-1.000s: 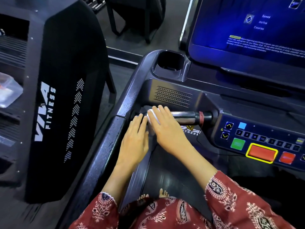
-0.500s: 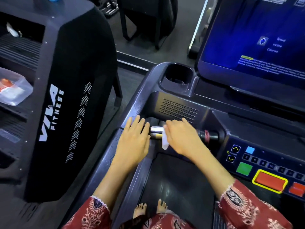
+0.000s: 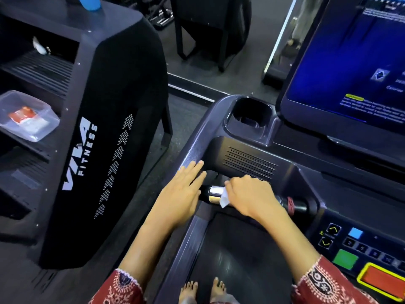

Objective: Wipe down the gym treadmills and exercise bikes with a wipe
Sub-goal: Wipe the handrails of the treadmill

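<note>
While right hand (image 3: 252,196) grips wipe (image 3: 224,200) (white), left hand (image 3: 182,197) flat.

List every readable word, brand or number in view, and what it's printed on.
"VIA FITNESS": neighbouring machine's black side panel.
Treadmill screen: white text lines, too blurred to read.
Keypad: number keys, too blurred to read.
Arrow buttons: yellow up and down chevrons, no words.
Packet in clear tub: print too small.

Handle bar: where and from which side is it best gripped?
Probably grip the bar on its shiny metal part, beside the right hand, coming from above: it lies level, the console wall stands close behind, and space below lets fingers curl round.
</note>
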Motion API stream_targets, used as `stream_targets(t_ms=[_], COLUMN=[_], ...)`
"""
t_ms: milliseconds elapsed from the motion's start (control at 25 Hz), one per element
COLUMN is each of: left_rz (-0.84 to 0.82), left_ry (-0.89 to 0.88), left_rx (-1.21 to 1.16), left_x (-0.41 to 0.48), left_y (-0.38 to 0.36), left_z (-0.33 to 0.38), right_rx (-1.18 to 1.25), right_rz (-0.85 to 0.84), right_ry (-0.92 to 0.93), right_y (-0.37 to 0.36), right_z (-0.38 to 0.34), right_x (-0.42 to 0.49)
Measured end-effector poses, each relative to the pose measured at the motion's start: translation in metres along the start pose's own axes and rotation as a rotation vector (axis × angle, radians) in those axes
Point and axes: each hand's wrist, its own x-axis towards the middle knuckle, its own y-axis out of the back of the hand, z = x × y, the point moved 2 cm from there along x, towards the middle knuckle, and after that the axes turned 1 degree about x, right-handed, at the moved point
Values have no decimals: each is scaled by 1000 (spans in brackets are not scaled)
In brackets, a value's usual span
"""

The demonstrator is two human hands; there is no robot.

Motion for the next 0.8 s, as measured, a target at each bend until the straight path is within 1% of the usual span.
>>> stream_targets(t_ms=[160, 240, 320, 400, 480, 600, 640, 680, 760, 800], left_rz=[-2, 8, 7, -20, -36, -18, -13, -12, -3, 4], left_ry=[-52, -35, -24, -24, -30, -15, -8, -2, 8, 6], left_rx=[-33, -93, -193, -247, -247, -257, -248, -236, -226, -227], left_x=[1, 2, 5, 6, 4, -8, -13, -17, -20, -21], left_y=[-10, -10, -7, -7, -8, -9, -9, -8, -4, -2], left_z=[8, 15, 31, 49, 62, 65, 64, 64, 61, 60], right_rx=[-31, -161, -214, -173, -112, -23, 2, 14, -43, -56], right_rz=[52, 212, 441, 586, 684, 811, 835, 835, 857, 864], right_ry=[70, 49, -53, -52, -50, -175, -168, -117, 37, 64], right_y=[-10, -13, -19, -37, -54, -66, -72, -76, -85, -85], right_z=[-7, 20, 41, 41, 44, 51, 45, 35, 23, 28], right_x=[-11, -22, -41, -49, -55, -66, -67, -66, -58, -57])
